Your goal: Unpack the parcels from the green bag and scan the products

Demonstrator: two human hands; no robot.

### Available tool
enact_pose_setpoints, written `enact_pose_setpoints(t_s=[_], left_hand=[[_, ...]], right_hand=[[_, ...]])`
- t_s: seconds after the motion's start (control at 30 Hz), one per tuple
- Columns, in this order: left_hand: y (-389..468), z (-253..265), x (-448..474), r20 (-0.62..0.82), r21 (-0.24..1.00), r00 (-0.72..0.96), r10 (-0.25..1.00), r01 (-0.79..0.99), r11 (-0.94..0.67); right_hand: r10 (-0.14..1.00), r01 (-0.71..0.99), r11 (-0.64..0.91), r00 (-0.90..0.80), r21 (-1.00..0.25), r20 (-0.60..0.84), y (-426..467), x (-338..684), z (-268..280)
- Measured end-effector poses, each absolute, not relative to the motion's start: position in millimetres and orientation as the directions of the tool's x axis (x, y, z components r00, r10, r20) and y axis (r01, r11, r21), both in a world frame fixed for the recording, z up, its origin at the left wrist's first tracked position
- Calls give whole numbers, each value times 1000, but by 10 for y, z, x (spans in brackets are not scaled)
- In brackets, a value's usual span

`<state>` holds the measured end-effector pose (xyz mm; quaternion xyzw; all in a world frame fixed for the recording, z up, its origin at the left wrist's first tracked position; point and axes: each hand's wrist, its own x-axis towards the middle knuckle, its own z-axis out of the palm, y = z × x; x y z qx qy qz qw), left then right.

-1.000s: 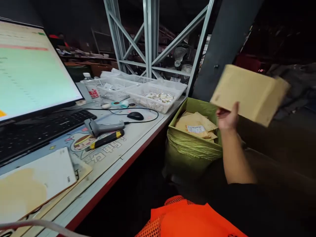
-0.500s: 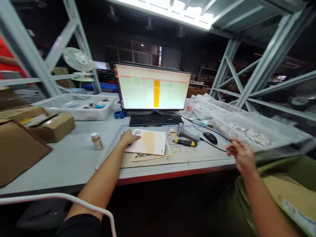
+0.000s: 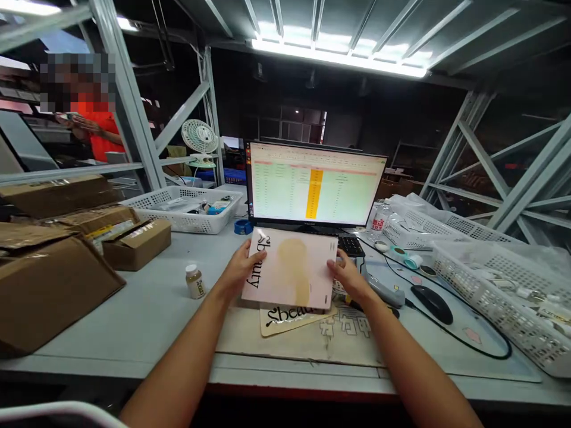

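Both my hands hold a flat white book-like package (image 3: 289,270), printed with black "beauty" lettering and a beige shape. My left hand (image 3: 238,270) grips its left edge, thumb on top. At the right edge my right hand (image 3: 350,274) pinches it the same way. The package is raised and tilted above the desk mat. Beneath it lies a cream flat piece (image 3: 285,324) with similar black lettering, partly covered. A grey barcode scanner (image 3: 386,291) and a yellow-and-black utility knife (image 3: 393,311) lie by my right forearm, partly hidden.
A monitor (image 3: 281,190) stands behind the keyboard (image 3: 350,245). On the left are a small bottle (image 3: 194,282), cardboard boxes (image 3: 138,244) and a white basket (image 3: 178,223). A mouse (image 3: 432,303) with its cable and another basket (image 3: 499,309) are rightward. Beyond the rack, a person in red (image 3: 104,139) stands.
My right hand has come in from the far right and taken the package's right edge. The package has been lifted from the cream piece. The view has swung left, showing a person.
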<state>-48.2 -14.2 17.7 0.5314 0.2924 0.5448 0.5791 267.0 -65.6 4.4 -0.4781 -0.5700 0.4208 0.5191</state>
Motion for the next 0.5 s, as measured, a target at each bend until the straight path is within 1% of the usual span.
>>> enact_pose_setpoints(t_s=[0.03,0.07,0.1,0.17,0.23,0.3,0.37,0.4,0.47,0.5], left_hand=[[-157,177,-450,266,916,197,944,-358,-184],[-173,175,-417,280,904,163,946,-376,-203],[-188,170,-387,287,898,135,948,-381,-218],[-217,168,-347,299,893,98,949,-380,-242],[-243,188,-347,326,885,123,937,-389,-257],[-264,232,-386,341,869,190,921,-437,-231],[-274,275,-442,307,856,265,914,-496,-144],[-273,285,-468,272,857,308,912,-509,-84],[-264,270,-502,177,882,424,888,-468,47],[-260,245,-505,129,904,484,866,-416,98]], right_hand=[[981,71,148,-140,-986,137,-716,2683,25],[964,80,132,-242,-988,109,-771,2694,21],[949,111,150,-295,-982,111,-817,2701,31],[936,181,253,-293,-951,193,-883,2706,78],[911,256,394,-241,-883,336,-931,2704,138],[837,358,547,-239,-757,492,-982,2707,196],[720,478,679,-282,-558,635,-1035,2722,242],[658,540,714,-301,-445,691,-1058,2735,260],[567,661,702,-295,-264,769,-1088,2766,282],[540,711,668,-261,-219,800,-1091,2783,285]])
